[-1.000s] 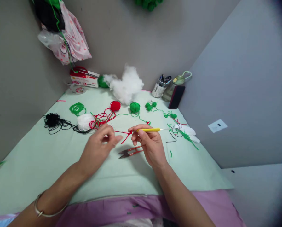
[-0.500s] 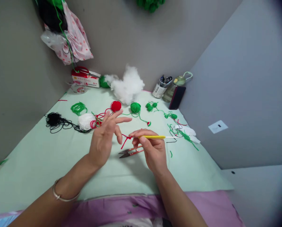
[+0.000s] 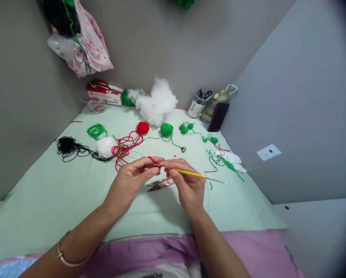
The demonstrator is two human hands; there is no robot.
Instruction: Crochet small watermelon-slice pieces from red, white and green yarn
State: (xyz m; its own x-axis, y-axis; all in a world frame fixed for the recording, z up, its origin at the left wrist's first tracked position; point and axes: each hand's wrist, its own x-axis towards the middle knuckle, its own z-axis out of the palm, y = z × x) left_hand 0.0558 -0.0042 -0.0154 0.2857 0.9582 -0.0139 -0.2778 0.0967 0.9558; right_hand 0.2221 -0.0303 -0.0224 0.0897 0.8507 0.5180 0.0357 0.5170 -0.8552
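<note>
My right hand (image 3: pixel 188 189) is closed on a crochet hook (image 3: pixel 190 173) with a yellow handle, its rear metal end pointing right. Between thumb and forefinger, my left hand (image 3: pixel 128 183) pinches red yarn (image 3: pixel 152 159) at the hook's working tip. The fingertips of both hands nearly meet there, partly hiding the small red stitches. Just beneath the hands lie thread snips (image 3: pixel 161 184) with dark blades and orange-red handles, partly covered by my right hand. Loose red strands run on the table from a red yarn ball (image 3: pixel 142 127) toward my left hand.
White stuffing (image 3: pixel 157 102) and a green yarn ball (image 3: pixel 166 130) lie behind the hands. To the left are white yarn (image 3: pixel 106 147) and tangled black yarn (image 3: pixel 67 145). A phone (image 3: pixel 218 117) leans by a bottle (image 3: pixel 212 104) at right, near yarn scraps (image 3: pixel 229 164).
My left hand has come down and right from a raised, spread pose and now pinches the red yarn at the hook. The hook's rear end has tipped downward.
</note>
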